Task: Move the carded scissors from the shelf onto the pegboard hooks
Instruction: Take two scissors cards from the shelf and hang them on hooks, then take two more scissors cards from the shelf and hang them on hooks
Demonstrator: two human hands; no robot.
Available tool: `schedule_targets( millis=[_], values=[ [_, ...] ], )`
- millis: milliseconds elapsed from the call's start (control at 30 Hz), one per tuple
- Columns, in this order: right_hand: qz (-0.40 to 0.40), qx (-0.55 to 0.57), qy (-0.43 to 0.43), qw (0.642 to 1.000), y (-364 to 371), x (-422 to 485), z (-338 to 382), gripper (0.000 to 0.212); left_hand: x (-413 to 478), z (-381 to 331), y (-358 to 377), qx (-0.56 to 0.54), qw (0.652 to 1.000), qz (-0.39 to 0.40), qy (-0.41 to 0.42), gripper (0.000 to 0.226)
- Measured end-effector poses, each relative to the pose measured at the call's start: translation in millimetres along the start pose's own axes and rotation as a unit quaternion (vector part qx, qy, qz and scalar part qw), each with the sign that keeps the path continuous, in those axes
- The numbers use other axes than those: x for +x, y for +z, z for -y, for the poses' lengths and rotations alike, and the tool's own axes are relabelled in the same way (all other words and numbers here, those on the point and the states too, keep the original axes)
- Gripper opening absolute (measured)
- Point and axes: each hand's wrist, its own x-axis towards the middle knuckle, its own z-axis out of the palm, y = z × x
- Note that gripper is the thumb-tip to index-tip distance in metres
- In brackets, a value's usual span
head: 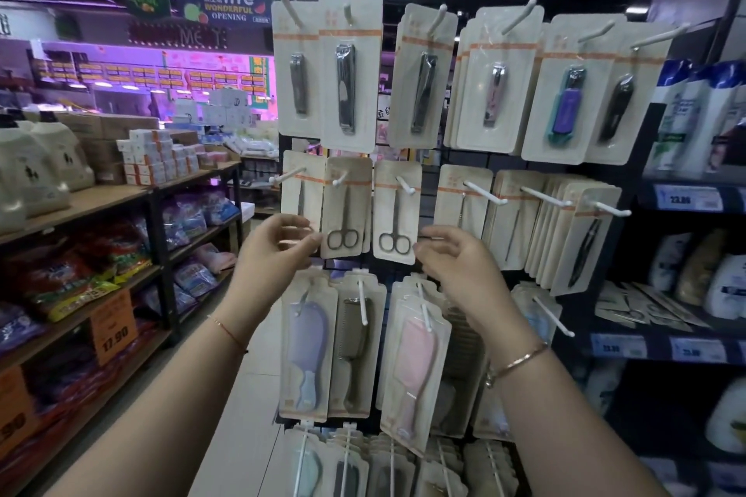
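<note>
Two cream cards with small steel scissors hang side by side on white pegboard hooks in the middle row: the left card (346, 210) and the right card (396, 214). My left hand (274, 250) is raised just left of the left card, fingers apart, fingertips close to its lower edge. To the right of the right card, my right hand (456, 266) is also raised with fingers spread and nothing in it. More carded scissors (642, 311) lie in a loose pile on the dark shelf at the right.
The pegboard rack holds carded nail clippers (347, 73) in the top row, tweezers (585, 242) at the right and combs (415, 367) below. White hooks (553, 317) stick out toward me. Stocked shelves (80, 210) line the aisle at left; bottles (686, 113) stand at right.
</note>
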Motion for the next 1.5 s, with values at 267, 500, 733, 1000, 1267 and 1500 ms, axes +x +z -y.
schedule_targets(
  millis=[267,500,733,1000,1267,1500],
  values=[
    [-0.067,-0.06,-0.066,0.994,-54.7,-46.3,-13.8,0.015,-48.8,-15.4,16.1,0.048,0.997,0.032,0.054,0.006],
    [-0.079,-0.243,-0.053,0.965,-125.5,-72.1,-38.3,0.004,-74.7,-37.0,92.6,0.232,0.949,0.141,0.158,0.006],
    [-0.056,-0.368,-0.034,0.927,-217.4,-81.4,-63.6,0.005,-98.1,-59.3,193.5,0.276,0.9,0.266,0.208,0.014],
    [-0.001,-0.419,0.003,0.908,-343.4,-45.4,-125.9,0.002,-128.7,-69.3,349.3,0.29,0.884,0.299,0.211,0.016],
    [0.034,-0.405,0.01,0.914,-444.7,12.8,-198.3,0.005,-107.4,-62.0,475.0,0.309,0.897,0.294,0.121,0.017],
    [0.067,-0.352,0.028,0.933,-469.1,56.1,-247.5,0.006,-68.1,-27.6,518.1,0.342,0.904,0.249,0.058,0.016]
  ],
)
